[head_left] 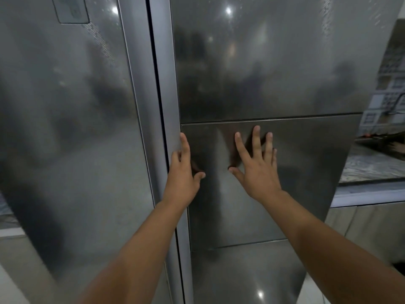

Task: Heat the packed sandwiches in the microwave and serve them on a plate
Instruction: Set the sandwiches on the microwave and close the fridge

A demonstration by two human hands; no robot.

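Note:
A tall steel fridge fills the head view, with a left door (65, 128) and a right door (274, 62). A square inset panel (306, 172) sits in the right door. My right hand (257, 167) lies flat on that panel, fingers spread and straight. My left hand (183, 172) rests at the panel's left edge, beside the vertical gap between the doors, with its fingers straight and pointing up. No sandwiches, microwave or plate are in sight.
A kitchen counter (372, 170) with a pale stone top runs off to the right of the fridge, with a tiled wall (388, 91) behind it. A small control panel (71, 9) sits high on the left door.

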